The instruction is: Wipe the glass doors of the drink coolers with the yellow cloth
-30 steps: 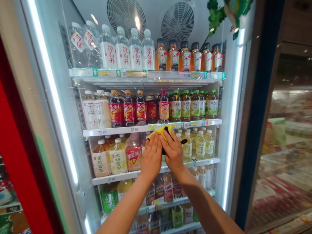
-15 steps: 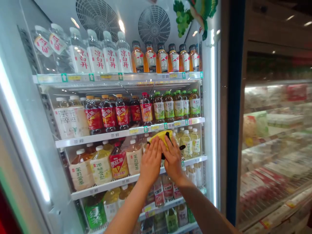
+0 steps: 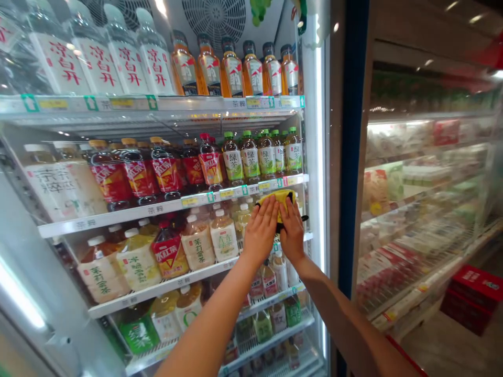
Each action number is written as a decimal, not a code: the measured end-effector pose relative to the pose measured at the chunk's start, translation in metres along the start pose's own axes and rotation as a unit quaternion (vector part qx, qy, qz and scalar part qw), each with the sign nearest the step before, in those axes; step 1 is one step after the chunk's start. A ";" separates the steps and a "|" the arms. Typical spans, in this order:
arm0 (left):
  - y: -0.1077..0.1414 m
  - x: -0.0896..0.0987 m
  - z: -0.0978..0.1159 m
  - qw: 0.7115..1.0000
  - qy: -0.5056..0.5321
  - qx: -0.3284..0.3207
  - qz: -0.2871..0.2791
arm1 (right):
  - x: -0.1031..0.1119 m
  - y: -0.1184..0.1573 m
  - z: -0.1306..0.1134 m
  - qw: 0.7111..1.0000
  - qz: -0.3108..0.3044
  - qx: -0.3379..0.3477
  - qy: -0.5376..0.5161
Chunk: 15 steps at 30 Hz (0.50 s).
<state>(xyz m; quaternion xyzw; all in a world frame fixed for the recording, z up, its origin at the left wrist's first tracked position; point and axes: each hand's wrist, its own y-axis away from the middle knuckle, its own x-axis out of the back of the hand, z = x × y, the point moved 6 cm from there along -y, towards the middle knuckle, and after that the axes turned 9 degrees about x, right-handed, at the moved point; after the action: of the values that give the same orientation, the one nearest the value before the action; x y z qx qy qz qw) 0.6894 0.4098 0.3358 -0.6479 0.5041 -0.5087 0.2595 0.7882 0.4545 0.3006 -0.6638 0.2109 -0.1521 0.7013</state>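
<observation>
Two flat hands, the left hand (image 3: 260,233) and the right hand (image 3: 291,230), lie side by side on a yellow cloth (image 3: 283,198), pressed to the fridge glass (image 3: 275,26) near its right edge. Behind it, the top shelf (image 3: 196,104) has clear bottles (image 3: 157,65) marked 凉白开 at the left end and bottles of orange drink (image 3: 231,70) at the right. The next shelf (image 3: 121,218) has red-labelled bottles (image 3: 167,172) of dark drink, then green-capped bottles (image 3: 250,159) that say 绿茶 toward its right end.
</observation>
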 end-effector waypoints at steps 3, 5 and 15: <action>0.025 0.007 -0.010 0.999 -0.036 0.018 0.020 | -0.013 0.006 -0.014 0.999 -0.037 0.013 0.008; 0.021 0.009 -0.019 0.998 -0.040 0.031 0.025 | -0.019 -0.014 -0.013 0.997 -0.064 0.032 0.017; -0.066 -0.038 0.048 0.999 0.024 -0.021 0.028 | 0.043 -0.040 0.083 0.998 -0.039 0.000 0.040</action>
<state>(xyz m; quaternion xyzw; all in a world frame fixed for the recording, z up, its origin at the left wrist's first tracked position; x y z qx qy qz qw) 0.7604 0.4596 0.3604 -0.6261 0.5386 -0.5063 0.2480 0.8696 0.5021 0.3389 -0.6646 0.2128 -0.2061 0.6860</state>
